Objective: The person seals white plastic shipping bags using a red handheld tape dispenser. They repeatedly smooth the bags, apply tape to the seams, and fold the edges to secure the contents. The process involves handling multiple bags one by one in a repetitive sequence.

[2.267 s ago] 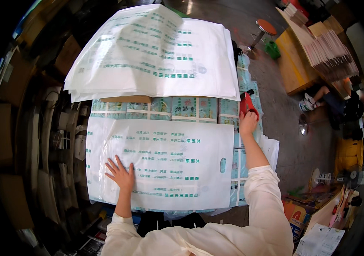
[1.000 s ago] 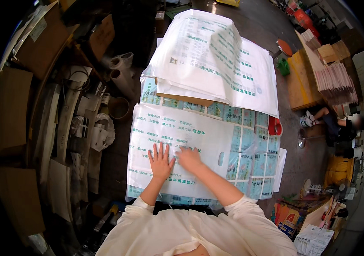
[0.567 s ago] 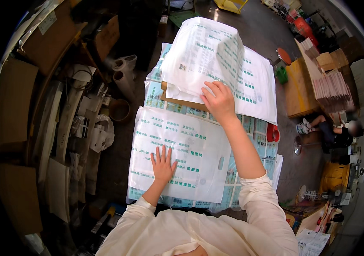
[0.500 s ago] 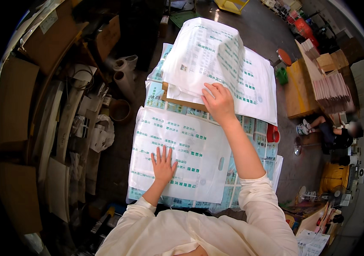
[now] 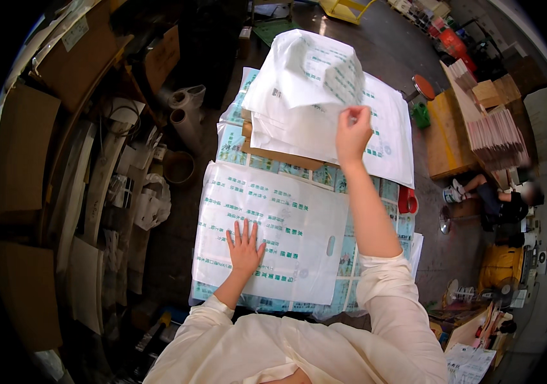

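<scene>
A white plastic bag (image 5: 273, 224) with green print lies flat on the near part of the table, an oval handle hole near its right edge. My left hand (image 5: 245, 249) rests on it, palm down and fingers spread. Farther off is a stack of similar white bags (image 5: 286, 137) on brown cardboard. My right hand (image 5: 353, 134) is raised over the stack's right side, thumb and fingers pinched on the edge of the top bag (image 5: 305, 77). That bag is lifted and buckled, its near edge off the stack.
Blue-green printed sheeting (image 5: 232, 144) covers the table. A red tape roll (image 5: 408, 201) lies at its right edge. Cardboard and boards (image 5: 84, 192) fill shelving on the left, with plastic film rolls (image 5: 184, 125) beside. A person (image 5: 507, 201) sits at the right near a wooden bench (image 5: 449, 137).
My right hand has moved up and to the right, its fingers closing from lying on the stack to a pinch. The top bag's near edge has risen and folded back. My left hand stays put.
</scene>
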A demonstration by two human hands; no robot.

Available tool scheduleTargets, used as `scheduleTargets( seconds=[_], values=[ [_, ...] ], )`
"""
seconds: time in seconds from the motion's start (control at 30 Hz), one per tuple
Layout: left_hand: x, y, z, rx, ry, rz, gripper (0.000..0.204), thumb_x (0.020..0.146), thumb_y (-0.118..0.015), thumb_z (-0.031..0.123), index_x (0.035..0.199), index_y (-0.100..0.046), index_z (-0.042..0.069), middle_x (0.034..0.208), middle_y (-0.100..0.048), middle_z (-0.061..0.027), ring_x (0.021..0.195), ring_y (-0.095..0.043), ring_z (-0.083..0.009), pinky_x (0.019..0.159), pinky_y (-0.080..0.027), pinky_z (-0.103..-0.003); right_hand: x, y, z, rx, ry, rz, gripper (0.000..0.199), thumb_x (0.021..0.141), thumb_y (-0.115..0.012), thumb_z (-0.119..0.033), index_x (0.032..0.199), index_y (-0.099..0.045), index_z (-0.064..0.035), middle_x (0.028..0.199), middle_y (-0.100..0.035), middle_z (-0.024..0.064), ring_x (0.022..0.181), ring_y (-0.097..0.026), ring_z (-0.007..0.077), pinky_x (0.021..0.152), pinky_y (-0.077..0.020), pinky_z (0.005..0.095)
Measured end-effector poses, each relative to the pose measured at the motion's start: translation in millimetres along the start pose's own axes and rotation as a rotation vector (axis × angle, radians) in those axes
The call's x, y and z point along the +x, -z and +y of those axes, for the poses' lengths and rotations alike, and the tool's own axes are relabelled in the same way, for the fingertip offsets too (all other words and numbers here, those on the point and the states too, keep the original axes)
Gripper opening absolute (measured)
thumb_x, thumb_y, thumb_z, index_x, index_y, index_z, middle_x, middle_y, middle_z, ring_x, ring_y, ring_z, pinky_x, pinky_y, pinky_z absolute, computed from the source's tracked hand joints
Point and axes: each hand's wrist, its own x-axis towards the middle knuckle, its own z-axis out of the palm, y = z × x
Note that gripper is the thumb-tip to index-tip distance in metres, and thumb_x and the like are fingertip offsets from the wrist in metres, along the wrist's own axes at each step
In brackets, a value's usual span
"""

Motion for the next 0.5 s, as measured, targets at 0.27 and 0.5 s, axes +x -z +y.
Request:
scheduleTargets(
  seconds=[0.27,0.5],
  values=[
    [1.3,-3.3,4.3,0.064,-0.023,-0.001,0.07,0.09,-0.054,0.044,0.148,-0.036,0.01,0.155,-0.027,-0.0162,0.144,-0.016,-0.0409,0.113,-0.008,-0.062,79.0,85.9,6.9,-0.329,0.588,0.041,0.025,0.074,-0.057,0.005,0.095,-0.067,-0.0039,0.077,-0.056,0.0105,0.073,-0.057,0.0318,0.066,-0.0477,0.0374],
    [1.8,-10.2,5.5,0.126,-0.074,-0.001,0.054,0.091,-0.055,0.037,0.143,-0.042,0.041,0.153,-0.024,-0.0258,0.141,-0.013,-0.0515,0.107,-0.008,-0.072,26.4,265.6,-50.4,-0.78,1.087,0.07,0.054,0.049,-0.063,-0.004,0.1,-0.078,-0.0117,0.066,-0.042,0.0008,0.061,-0.046,0.0167,0.053,-0.041,0.0304]
  ],
)
